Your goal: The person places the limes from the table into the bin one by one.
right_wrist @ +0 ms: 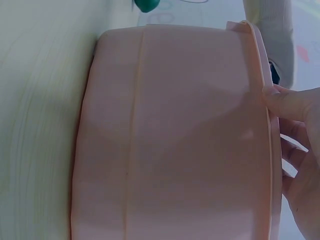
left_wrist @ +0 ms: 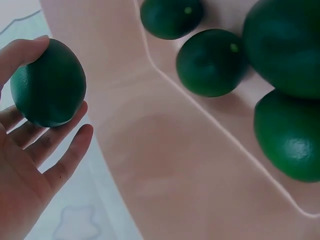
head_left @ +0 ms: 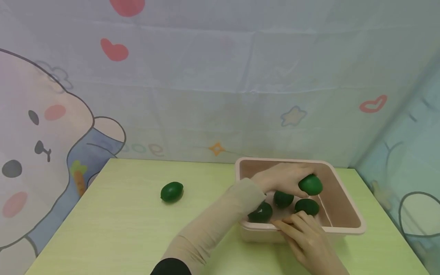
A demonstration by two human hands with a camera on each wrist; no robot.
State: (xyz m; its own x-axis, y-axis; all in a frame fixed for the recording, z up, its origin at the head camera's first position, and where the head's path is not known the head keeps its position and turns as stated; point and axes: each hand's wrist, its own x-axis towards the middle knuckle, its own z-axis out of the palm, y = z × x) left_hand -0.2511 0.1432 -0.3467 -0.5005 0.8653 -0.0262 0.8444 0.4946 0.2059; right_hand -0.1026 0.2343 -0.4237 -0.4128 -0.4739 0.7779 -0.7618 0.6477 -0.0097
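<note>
- Nearest me, the right hand point(head_left: 309, 236) rests on the front rim of the pink bin point(head_left: 347, 223), thumb laid along the edge, fingers curled over it, gripping the rim.
- Inside the bin lie three dark green limes point(head_left: 283, 199), close together on its floor.
- Just above them, the left hand point(head_left: 282, 178) reaches in over the bin and grasps a green lime point(head_left: 311, 185) between thumb and fingertips; the wrist view shows that lime point(left_wrist: 48, 83) pinched, the lower fingers loose.
- Farther left, one lone lime point(head_left: 172, 191) sits on the yellow-green table point(head_left: 120, 229), well apart from the bin.
- Behind stands a cartoon-printed backdrop point(head_left: 220, 76).
</note>
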